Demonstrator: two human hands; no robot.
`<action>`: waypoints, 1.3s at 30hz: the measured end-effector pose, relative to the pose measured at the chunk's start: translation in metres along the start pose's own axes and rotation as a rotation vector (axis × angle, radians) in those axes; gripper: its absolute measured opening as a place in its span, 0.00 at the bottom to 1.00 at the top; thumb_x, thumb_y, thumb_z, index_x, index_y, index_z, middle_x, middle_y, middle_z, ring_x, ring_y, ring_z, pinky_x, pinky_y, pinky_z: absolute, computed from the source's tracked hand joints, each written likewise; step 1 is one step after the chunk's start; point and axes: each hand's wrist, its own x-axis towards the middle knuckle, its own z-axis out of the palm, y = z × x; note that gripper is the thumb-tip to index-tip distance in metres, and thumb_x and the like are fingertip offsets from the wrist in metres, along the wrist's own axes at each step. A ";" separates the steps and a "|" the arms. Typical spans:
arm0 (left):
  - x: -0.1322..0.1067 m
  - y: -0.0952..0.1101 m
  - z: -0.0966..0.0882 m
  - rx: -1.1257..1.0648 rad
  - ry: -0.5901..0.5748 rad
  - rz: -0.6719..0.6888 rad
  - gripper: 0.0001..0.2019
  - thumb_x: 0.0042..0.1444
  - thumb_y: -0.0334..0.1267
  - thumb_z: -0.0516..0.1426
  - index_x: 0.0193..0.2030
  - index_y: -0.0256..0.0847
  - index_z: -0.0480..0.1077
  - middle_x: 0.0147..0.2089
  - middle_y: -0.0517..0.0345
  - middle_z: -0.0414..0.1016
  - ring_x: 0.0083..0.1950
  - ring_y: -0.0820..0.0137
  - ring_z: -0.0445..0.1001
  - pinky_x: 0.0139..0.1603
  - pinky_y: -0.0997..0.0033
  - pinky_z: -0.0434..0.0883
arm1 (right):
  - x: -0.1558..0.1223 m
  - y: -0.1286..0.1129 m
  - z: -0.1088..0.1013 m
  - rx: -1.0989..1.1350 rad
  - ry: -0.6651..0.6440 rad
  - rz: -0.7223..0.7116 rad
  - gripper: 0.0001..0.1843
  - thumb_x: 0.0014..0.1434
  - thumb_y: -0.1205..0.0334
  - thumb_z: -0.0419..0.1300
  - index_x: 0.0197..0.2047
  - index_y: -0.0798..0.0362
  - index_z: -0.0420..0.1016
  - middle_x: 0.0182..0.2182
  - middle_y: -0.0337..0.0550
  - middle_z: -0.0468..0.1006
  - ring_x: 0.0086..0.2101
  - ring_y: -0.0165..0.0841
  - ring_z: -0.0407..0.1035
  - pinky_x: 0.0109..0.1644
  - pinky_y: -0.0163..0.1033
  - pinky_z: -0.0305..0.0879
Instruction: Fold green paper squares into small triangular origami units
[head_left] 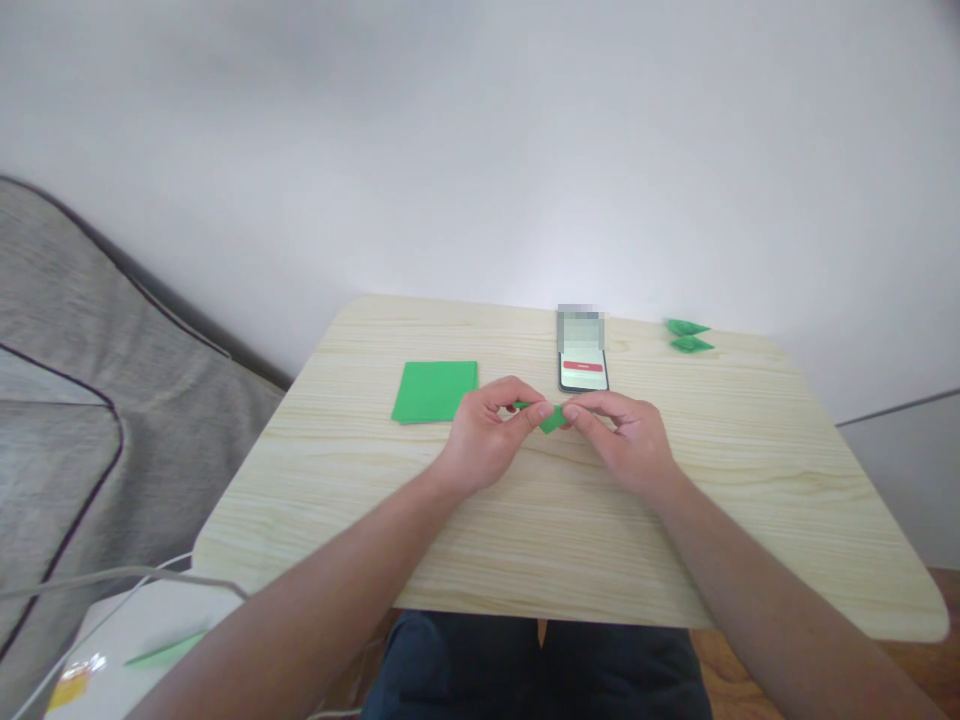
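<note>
Between my two hands is a small piece of folded green paper, partly covered by the fingers. My left hand pinches its left side between thumb and fingers. On the right side, my right hand grips it the same way, the thumbs close together. Just left of my left hand lies a stack of square green paper. A phone with a lit screen lies flat just beyond my hands.
Two folded green paper pieces with pointed ends lie at the back right of the wooden table. Against the wall, a grey padded seat stands at left. Pale cables run over a white surface at lower left.
</note>
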 end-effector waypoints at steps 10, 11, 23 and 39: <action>0.002 -0.001 -0.001 -0.005 0.041 -0.049 0.12 0.59 0.46 0.66 0.32 0.40 0.79 0.32 0.56 0.79 0.35 0.69 0.71 0.38 0.68 0.66 | 0.002 0.003 -0.005 0.080 0.039 0.072 0.13 0.62 0.49 0.67 0.36 0.49 0.85 0.32 0.42 0.86 0.35 0.36 0.78 0.43 0.41 0.72; 0.002 0.000 -0.001 -0.006 0.045 -0.060 0.12 0.59 0.47 0.66 0.32 0.40 0.80 0.31 0.57 0.79 0.34 0.70 0.71 0.37 0.68 0.65 | 0.002 0.002 -0.005 0.068 0.039 0.069 0.13 0.62 0.49 0.67 0.35 0.49 0.85 0.32 0.42 0.86 0.35 0.36 0.78 0.42 0.41 0.71; 0.006 -0.008 -0.002 -0.187 0.143 -0.146 0.13 0.55 0.47 0.68 0.33 0.38 0.78 0.29 0.59 0.75 0.31 0.73 0.67 0.33 0.72 0.62 | 0.005 0.005 -0.006 0.218 0.061 0.088 0.11 0.62 0.51 0.68 0.39 0.50 0.84 0.32 0.42 0.86 0.34 0.35 0.80 0.42 0.39 0.73; 0.005 -0.006 -0.002 -0.207 0.155 -0.155 0.13 0.56 0.46 0.67 0.32 0.37 0.77 0.29 0.59 0.75 0.32 0.72 0.69 0.37 0.71 0.65 | 0.007 0.010 -0.005 0.305 0.092 0.063 0.07 0.62 0.55 0.68 0.38 0.49 0.83 0.32 0.41 0.85 0.34 0.35 0.77 0.42 0.40 0.71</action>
